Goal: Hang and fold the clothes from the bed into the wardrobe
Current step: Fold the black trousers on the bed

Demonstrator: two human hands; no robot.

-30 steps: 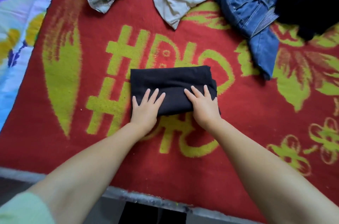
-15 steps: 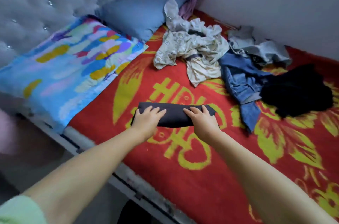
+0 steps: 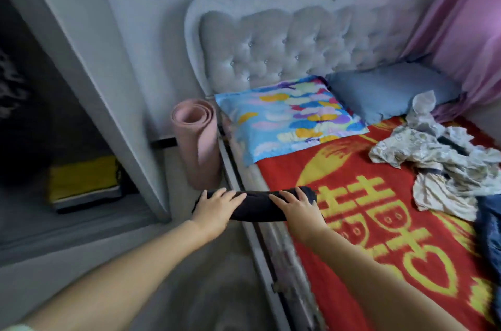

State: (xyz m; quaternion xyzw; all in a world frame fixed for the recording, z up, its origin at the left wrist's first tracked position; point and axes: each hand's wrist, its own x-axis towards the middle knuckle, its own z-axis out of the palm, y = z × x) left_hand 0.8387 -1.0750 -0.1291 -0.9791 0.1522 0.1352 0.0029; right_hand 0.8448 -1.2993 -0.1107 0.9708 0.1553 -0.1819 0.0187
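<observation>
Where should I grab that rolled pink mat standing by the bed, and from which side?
Grip the rolled pink mat around its upper body, reaching from the open floor side. It stands upright in the gap against the bed frame, so wall and bed likely block other approaches.

Both bare forearms extend forward, roughly parallel, with the left hand point(image 3: 217, 208) and right hand point(image 3: 296, 207) held palm-down at equal height, each grip closed with curled fingers over one end of the folded dark garment point(image 3: 256, 207) held between them.
</observation>
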